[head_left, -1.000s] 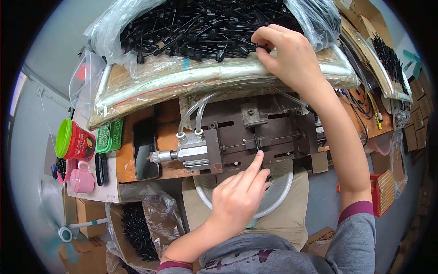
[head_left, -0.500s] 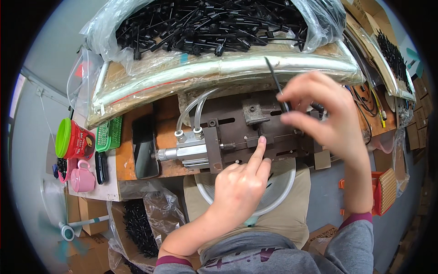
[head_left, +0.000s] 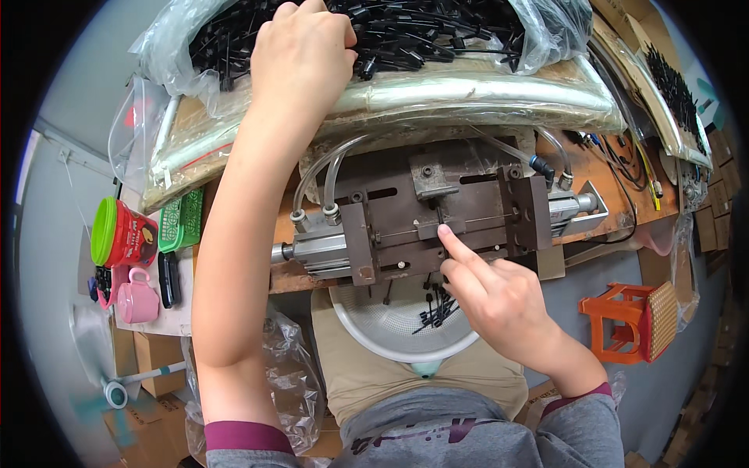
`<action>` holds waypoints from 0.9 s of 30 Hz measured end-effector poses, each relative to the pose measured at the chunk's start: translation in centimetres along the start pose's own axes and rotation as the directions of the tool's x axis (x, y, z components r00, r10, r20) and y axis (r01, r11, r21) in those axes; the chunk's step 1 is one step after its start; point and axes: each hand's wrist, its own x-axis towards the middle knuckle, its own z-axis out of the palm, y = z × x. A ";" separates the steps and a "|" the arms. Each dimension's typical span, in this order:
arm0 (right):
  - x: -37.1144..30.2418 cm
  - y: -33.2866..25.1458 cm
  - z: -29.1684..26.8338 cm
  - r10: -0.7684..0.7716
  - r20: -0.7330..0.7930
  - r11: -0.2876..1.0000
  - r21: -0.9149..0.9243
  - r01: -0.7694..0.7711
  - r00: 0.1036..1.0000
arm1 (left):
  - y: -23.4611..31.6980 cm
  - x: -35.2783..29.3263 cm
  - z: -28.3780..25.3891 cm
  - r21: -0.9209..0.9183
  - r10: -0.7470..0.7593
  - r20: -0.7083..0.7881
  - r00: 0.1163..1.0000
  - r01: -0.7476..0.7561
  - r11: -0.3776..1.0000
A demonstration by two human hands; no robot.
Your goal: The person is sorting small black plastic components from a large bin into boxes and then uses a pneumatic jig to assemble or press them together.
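Note:
My left hand [head_left: 306,48] reaches into the pile of black plastic rod-like parts [head_left: 409,39] in the lined box at the top. Its fingers are curled and the tips are hidden, so what they hold, if anything, does not show. My right hand [head_left: 499,292] has its index finger stretched out, the tip on a small dark block [head_left: 449,228] in the middle of the metal fixture [head_left: 382,207]. The other fingers are loosely bent and hold nothing. A thin black piece stands between that block and the bracket [head_left: 429,181] behind it.
Air cylinders [head_left: 320,253] with clear hoses flank the fixture. A white mesh basin [head_left: 382,331] with several black parts sits over my lap. At left are a green basket [head_left: 181,222], a red tub [head_left: 134,238] and a pink cup [head_left: 140,300]; an orange stool [head_left: 620,324] stands right.
My left hand has left the block and moved up to the pile. My right hand has come down from holding up a black rod-like part, and its index finger is now on the block.

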 end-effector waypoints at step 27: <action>22.6 10.5 -7.2 0.295 0.196 0.930 0.167 -0.329 0.935 | 6.1 -10.3 -9.0 -0.777 -0.087 0.592 0.801 0.540 -0.323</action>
